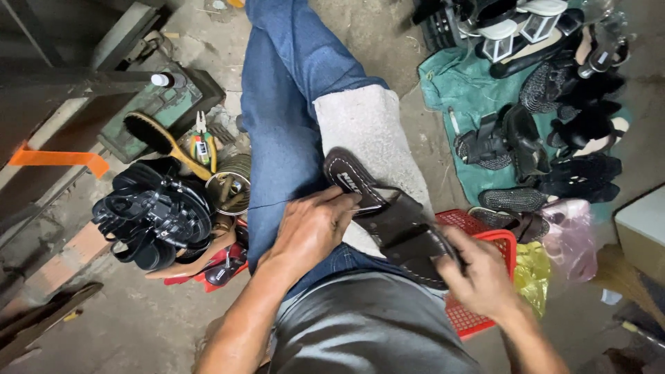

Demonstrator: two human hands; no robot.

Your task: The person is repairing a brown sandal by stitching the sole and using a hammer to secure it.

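Note:
A dark brown leather sandal [388,211] with light stitching along its edge lies across a pale cloth [370,135] on my lap, over my blue jeans. My left hand [313,225] presses on the sandal's middle, fingers curled at the strap. My right hand [478,270] grips the sandal's near end, fingers closed around it. Whether either hand also holds a small tool is hidden.
A red plastic basket [485,239] sits by my right knee. To the left lie a pile of black sandals [152,215], a wooden brush [163,142], pliers and a tin. Several dark shoes [554,138] rest on a green sheet [450,86] at the right.

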